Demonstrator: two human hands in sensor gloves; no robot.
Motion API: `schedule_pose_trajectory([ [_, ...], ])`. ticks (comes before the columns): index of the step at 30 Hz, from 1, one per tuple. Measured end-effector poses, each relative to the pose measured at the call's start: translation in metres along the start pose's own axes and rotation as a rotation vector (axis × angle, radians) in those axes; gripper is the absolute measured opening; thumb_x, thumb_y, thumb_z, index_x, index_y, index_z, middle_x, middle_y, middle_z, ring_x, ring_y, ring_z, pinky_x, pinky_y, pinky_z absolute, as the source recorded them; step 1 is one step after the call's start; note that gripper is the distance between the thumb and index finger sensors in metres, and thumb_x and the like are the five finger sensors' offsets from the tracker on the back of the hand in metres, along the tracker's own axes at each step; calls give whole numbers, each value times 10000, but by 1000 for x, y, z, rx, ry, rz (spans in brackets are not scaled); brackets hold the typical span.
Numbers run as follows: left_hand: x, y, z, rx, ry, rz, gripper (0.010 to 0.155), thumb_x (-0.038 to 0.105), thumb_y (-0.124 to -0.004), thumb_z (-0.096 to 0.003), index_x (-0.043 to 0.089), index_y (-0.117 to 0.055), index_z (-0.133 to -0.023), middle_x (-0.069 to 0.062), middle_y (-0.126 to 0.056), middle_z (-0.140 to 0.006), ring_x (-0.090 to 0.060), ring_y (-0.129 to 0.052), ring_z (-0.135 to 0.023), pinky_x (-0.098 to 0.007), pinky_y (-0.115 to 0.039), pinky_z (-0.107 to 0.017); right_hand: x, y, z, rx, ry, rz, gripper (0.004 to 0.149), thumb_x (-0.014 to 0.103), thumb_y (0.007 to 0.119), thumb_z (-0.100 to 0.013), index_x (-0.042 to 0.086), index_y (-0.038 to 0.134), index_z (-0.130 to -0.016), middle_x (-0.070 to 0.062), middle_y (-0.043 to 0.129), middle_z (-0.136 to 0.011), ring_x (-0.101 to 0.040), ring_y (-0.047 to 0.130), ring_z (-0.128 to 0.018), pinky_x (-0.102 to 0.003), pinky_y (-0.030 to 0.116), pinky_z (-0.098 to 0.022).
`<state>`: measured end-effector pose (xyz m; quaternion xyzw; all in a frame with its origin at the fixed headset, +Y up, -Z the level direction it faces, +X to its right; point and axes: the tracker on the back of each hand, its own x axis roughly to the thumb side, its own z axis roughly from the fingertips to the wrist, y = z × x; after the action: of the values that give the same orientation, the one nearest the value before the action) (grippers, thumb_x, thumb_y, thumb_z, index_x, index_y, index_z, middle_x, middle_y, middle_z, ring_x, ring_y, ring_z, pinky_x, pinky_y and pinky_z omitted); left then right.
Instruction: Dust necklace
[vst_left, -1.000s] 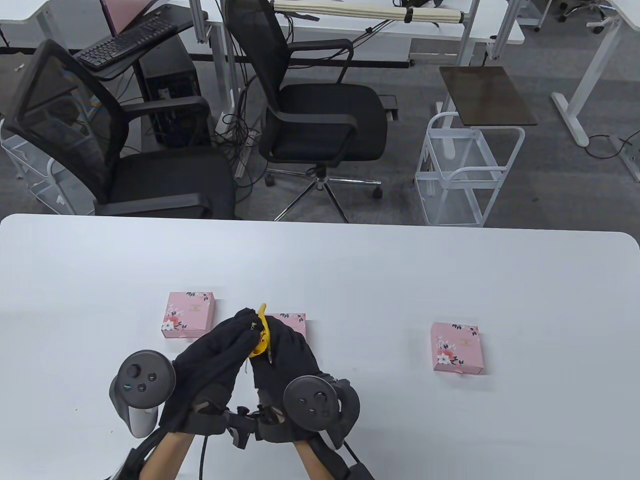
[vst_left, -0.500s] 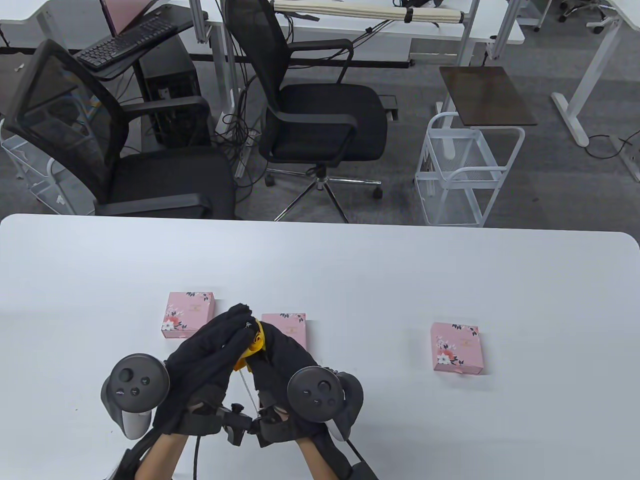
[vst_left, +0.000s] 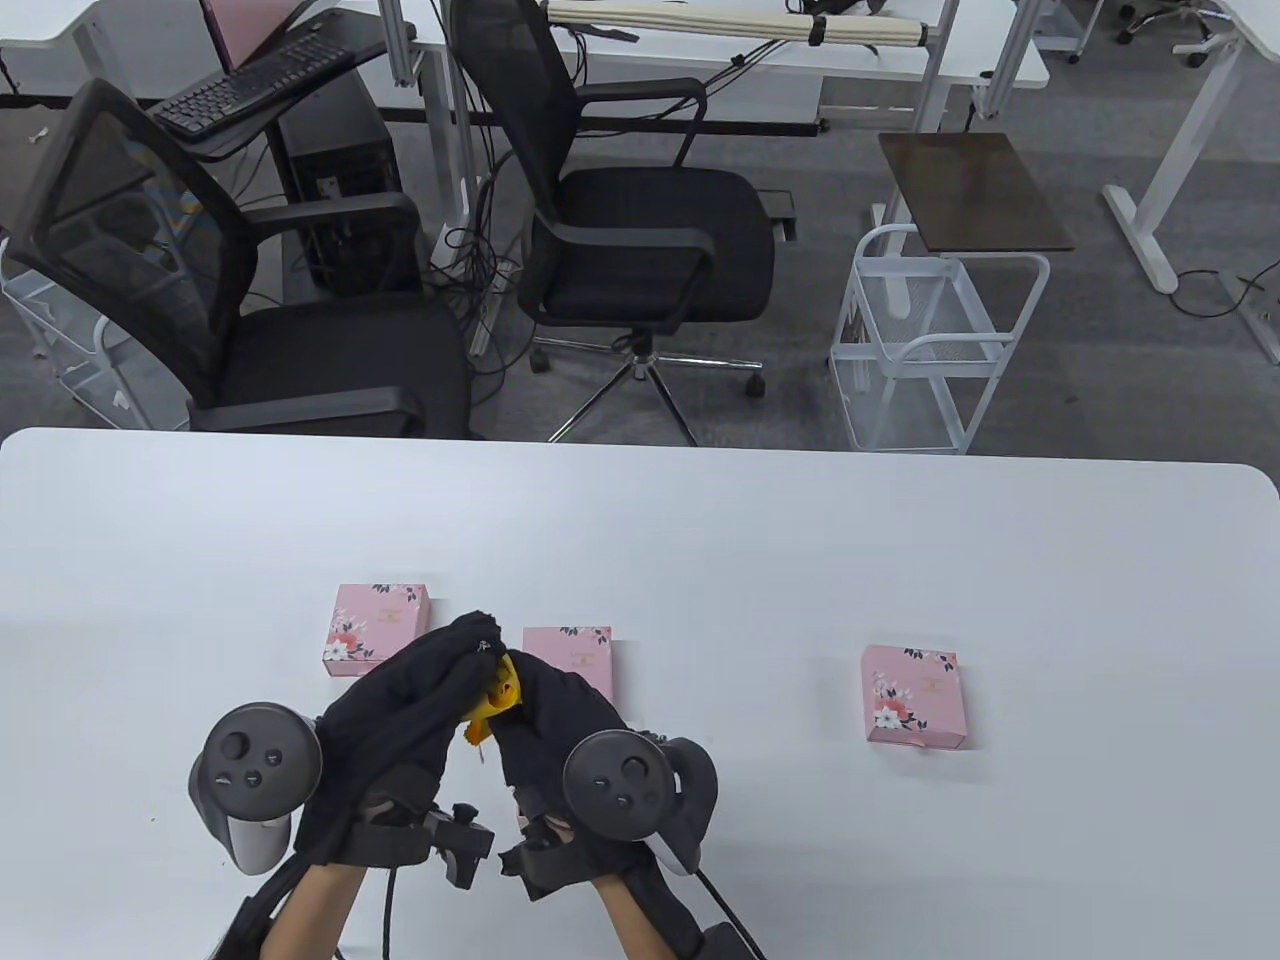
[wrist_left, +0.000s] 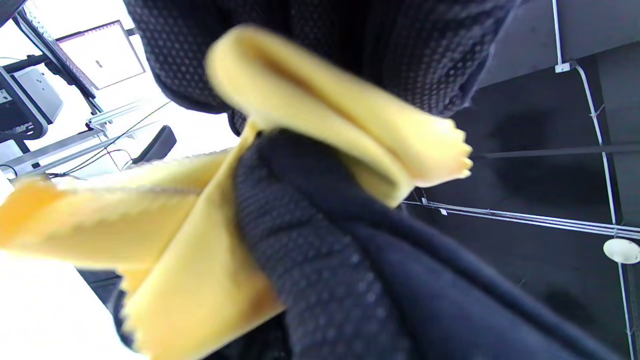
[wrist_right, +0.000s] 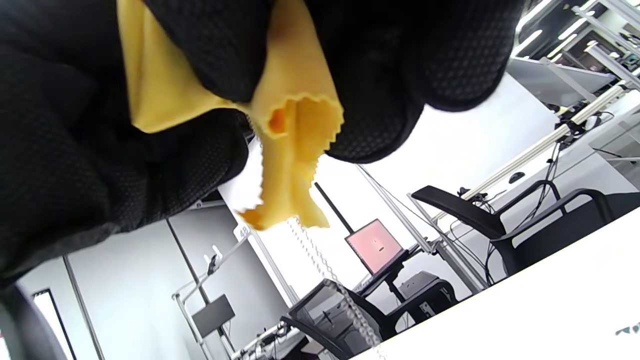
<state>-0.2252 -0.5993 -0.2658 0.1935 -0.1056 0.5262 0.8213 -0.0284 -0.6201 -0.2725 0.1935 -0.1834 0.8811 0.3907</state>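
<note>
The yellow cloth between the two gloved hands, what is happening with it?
A person is dusting a necklace. Both hands, left hand and right hand, pinch a yellow cloth together above the white table. A thin necklace chain hangs out of the cloth. Three pink boxes lie closed on the table.

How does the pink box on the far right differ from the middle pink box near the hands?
The right pink box lies alone and fully visible; the middle pink box is partly hidden behind the right hand. The right box sits slightly nearer the person's table edge than the middle box. Both are pink, floral and closed.
</note>
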Motion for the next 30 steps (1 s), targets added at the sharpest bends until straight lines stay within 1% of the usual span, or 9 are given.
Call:
schedule_pose_trajectory([
  [3, 1, 3, 0, 2, -7, 23, 376, 452, -860, -536, 284, -940, -862, -27, -1002, -906, -251, -959, -834, -481, -837, -585, -1, 3, -1, 28, 13, -32, 383, 241, 784, -614, 75, 752, -958, -205, 906, -844, -387, 956, -643, -528, 783, -537],
  [7, 2, 6, 0, 2, -17, 35, 377, 453, -859, -537, 288, -935, -867, -21, -1007, -900, -246, -963, -828, -479, -838, -583, -5, 6, 1, 2, 31, -53, 388, 354, 797, -606, 91, 799, -892, -150, 959, -750, -345, 983, -561, -502, 805, -506],
  [11, 0, 7, -1, 0, -11, 43, 377, 456, -857, -538, 292, -934, -868, -18, -1007, -900, -246, -961, -830, -478, -837, -585, -4, 6, 0, 25, 15, -52, 375, 297, 798, -616, 109, 773, -939, -175, 924, -822, -368, 963, -623, -515, 789, -533],
  [17, 1, 8, -1, 6, -14, 55, 380, 457, -857, -539, 289, -932, -871, -20, -1004, -904, -246, -958, -833, -480, -833, -587, -8, 7, -2, 53, 42, -112, 375, 262, 810, -608, 121, 764, -953, -183, 906, -855, -379, 951, -653, -522, 780, -544],
  [19, 2, 9, 0, 13, -19, 60, 377, 456, -858, -538, 290, -934, -868, -14, -1005, -901, -240, -960, -831, -477, -835, -586, -9, 8, -2, 64, 51, -116, 373, 265, 812, -606, 125, 766, -949, -178, 911, -848, -375, 953, -647, -521, 781, -543],
  [21, 2, 9, 0, 12, -23, 61, 378, 459, -856, -538, 291, -934, -868, -13, -1005, -901, -238, -962, -830, -475, -836, -586, -12, 9, -2, 63, 60, -125, 375, 310, 809, -611, 123, 776, -934, -157, 929, -814, -361, 961, -621, -512, 788, -534],
  [23, 2, 9, -1, 9, -21, 64, 377, 457, -856, -539, 292, -933, -869, -13, -1005, -901, -239, -960, -831, -477, -835, -586, -12, 11, -2, 68, 71, -133, 373, 318, 804, -614, 119, 783, -928, -158, 934, -802, -362, 962, -608, -514, 788, -529],
  [27, 0, 10, -1, 8, -12, 69, 377, 457, -856, -540, 290, -933, -869, -14, -1005, -901, -240, -960, -831, -477, -833, -587, -12, 12, -2, 97, 61, -153, 395, 296, 797, -615, 118, 754, -965, -179, 900, -865, -390, 938, -667, -532, 767, -554],
  [30, -1, 9, -2, -1, -7, 68, 376, 457, -855, -540, 291, -933, -869, -12, -999, -908, -239, -952, -839, -478, -826, -593, -13, 13, -4, 155, 51, -190, 443, 277, 780, -614, 92, 712, -1011, -208, 855, -925, -422, 905, -723, -550, 743, -578],
])
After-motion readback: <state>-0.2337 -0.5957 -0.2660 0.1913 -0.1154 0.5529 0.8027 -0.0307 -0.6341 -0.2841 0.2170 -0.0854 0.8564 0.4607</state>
